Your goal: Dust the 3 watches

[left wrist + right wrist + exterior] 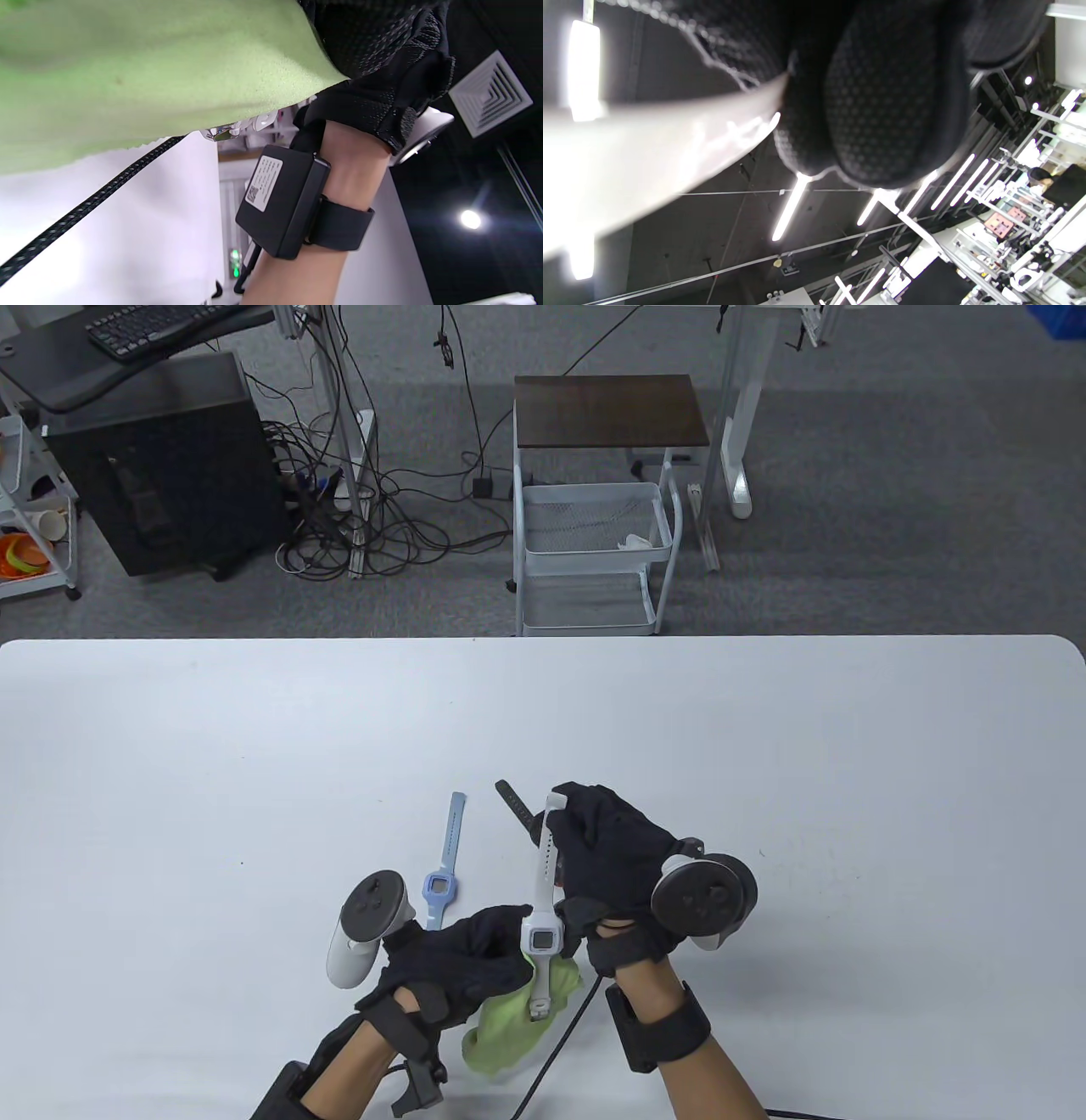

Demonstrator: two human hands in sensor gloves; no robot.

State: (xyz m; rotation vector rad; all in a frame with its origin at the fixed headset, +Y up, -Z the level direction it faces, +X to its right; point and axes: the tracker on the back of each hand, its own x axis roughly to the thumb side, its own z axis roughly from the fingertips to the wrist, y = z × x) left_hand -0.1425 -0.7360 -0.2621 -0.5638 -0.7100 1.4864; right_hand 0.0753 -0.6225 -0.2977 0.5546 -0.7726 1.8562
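Pale blue, the first watch [439, 875] lies flat on the tabletop [170, 780] just beyond your left hand [462, 954], whose fingers curl round the green cloth [509, 1022] at the white watch's [541, 935] face. That watch runs lengthwise away from you, its far strap pinched in your right hand [607, 857]. A dark watch [516, 806] lies behind it.

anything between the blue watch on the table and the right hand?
Yes, table view: the white watch, held up by both the right hand and left hand, and a dark strap beyond it, right of the blue watch.
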